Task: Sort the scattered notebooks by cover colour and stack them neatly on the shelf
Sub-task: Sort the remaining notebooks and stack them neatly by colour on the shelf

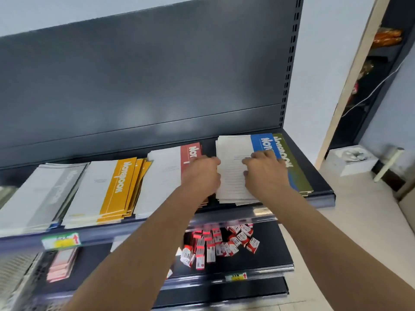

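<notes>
Several notebook stacks lie in a row on the dark shelf. From left: a grey stack, a yellow stack, a red stack, then a blue stack with a green notebook under its right side. My left hand rests with curled fingers on the red stack's right edge, by the left side of the blue stack. My right hand lies on the blue stack's top cover, fingers bent on the white part. Whether either hand pinches a cover is hidden.
A lower shelf holds a heap of small red-and-white boxes and pink packs at the left. Price tags sit on the shelf rails. A white box stands on the floor at the right.
</notes>
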The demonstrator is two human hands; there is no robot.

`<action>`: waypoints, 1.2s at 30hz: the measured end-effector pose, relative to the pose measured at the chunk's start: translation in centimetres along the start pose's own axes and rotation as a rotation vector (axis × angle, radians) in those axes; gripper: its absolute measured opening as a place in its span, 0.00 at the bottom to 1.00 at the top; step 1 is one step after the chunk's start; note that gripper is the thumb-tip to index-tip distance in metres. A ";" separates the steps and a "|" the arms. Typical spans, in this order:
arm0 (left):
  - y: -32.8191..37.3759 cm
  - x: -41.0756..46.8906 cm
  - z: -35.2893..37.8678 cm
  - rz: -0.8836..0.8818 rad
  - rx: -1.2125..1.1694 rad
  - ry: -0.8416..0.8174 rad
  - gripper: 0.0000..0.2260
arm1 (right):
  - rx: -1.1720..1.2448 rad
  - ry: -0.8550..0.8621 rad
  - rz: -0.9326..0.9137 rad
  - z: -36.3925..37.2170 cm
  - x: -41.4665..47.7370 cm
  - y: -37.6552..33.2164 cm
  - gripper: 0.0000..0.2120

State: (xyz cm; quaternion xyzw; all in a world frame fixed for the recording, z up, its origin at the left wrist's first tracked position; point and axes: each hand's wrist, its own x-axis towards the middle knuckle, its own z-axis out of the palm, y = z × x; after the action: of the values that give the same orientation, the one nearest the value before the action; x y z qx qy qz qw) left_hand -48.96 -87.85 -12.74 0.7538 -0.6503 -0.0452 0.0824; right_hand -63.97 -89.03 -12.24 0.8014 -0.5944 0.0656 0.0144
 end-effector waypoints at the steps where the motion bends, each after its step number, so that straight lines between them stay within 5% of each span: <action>1: -0.8 -1.0 -0.3 0.011 0.098 -0.002 0.16 | -0.013 -0.007 -0.043 0.0 -0.1 -1.0 0.19; 4: -4.9 -4.0 -1.5 -0.090 0.165 -0.025 0.15 | 0.022 -0.032 -0.160 -0.2 -0.6 -5.3 0.18; 9: -14.7 -12.7 -4.4 -0.323 -0.160 -0.046 0.13 | 0.080 -0.054 -0.445 -0.3 -2.8 -16.1 0.13; 14: -24.7 -24.9 -7.3 -0.581 -0.146 -0.042 0.12 | 0.181 -0.163 -0.719 -0.1 -8.3 -30.6 0.15; 27: -45.1 -61.5 -13.5 -1.128 -0.223 0.246 0.12 | 0.267 -0.257 -1.272 -3.0 -32.7 -63.8 0.14; 36: -53.7 -73.7 -15.0 -1.415 -0.227 0.446 0.12 | 0.320 -0.302 -1.468 -3.8 -41.8 -77.8 0.13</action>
State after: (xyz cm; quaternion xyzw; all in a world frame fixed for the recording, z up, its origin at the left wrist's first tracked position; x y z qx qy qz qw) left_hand -5.12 -6.52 -10.68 0.9701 0.0304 -0.0004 0.2408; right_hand -1.97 -26.10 -9.27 0.9832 0.1115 0.0144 -0.1435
